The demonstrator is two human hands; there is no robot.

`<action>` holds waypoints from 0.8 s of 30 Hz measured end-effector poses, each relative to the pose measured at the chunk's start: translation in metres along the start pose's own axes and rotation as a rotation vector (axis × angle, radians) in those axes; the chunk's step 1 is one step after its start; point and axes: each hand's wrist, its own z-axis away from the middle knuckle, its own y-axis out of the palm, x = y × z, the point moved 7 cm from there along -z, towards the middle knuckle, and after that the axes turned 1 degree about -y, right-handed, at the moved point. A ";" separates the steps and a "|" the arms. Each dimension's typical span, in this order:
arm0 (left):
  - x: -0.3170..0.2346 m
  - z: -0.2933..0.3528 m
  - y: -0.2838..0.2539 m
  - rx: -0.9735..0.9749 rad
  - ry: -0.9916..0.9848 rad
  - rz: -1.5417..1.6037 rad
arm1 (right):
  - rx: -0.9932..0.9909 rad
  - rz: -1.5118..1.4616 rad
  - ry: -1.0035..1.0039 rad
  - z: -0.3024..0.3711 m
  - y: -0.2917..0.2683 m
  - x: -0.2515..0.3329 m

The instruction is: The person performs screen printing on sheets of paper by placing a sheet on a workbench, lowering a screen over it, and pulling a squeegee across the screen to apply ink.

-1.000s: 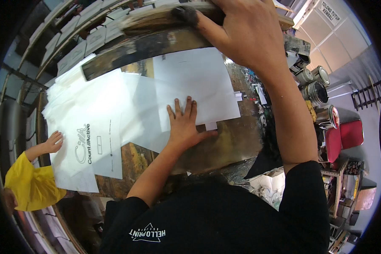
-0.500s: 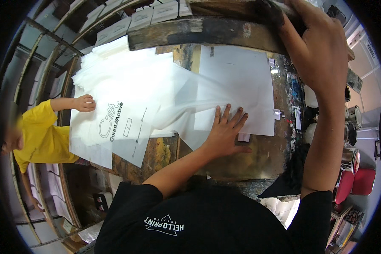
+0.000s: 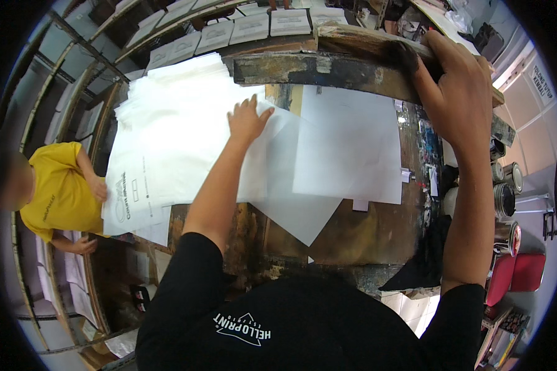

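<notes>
My left hand [image 3: 249, 120] reaches over the stack of thin white sheets [image 3: 173, 111], its fingers apart near the right edge. From under that side a translucent sheet [image 3: 300, 216] slants toward me. Another white sheet [image 3: 349, 145] lies flat on the stained board [image 3: 365, 238]. My right hand [image 3: 458, 93] is closed around the raised wooden frame [image 3: 359, 42] at the far right; a dark covering or stain shows by its thumb. A sheet with dark print [image 3: 127, 204] lies on the stack's near left part.
At the left stands a person in a yellow shirt [image 3: 62, 185], one hand beside the printed sheet. Racks [image 3: 56, 133] line the left side. Paint cans [image 3: 506, 199] and a red chair [image 3: 527, 272] are at the right. Printed stacks [image 3: 250, 28] lie beyond the table.
My left hand has moved left and away from me, off the right-hand sheet to the stack. The printed sheet has shifted left, and the other person's arm has drawn back. My right hand stays on the frame.
</notes>
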 end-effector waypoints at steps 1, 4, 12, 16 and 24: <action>0.021 -0.011 0.016 0.072 -0.043 -0.041 | -0.040 -0.003 -0.017 0.000 -0.002 0.001; 0.070 -0.030 0.031 0.126 -0.113 -0.109 | 0.014 -0.008 0.034 -0.002 0.001 -0.006; 0.049 -0.027 -0.027 -0.303 0.227 -0.062 | 0.055 -0.077 -0.023 -0.018 0.010 -0.022; 0.029 -0.019 0.000 -0.145 0.112 0.190 | -0.129 -0.038 -0.104 -0.022 0.003 -0.020; 0.039 -0.028 0.009 -0.067 0.042 0.342 | 0.092 -0.124 0.066 -0.012 0.007 -0.017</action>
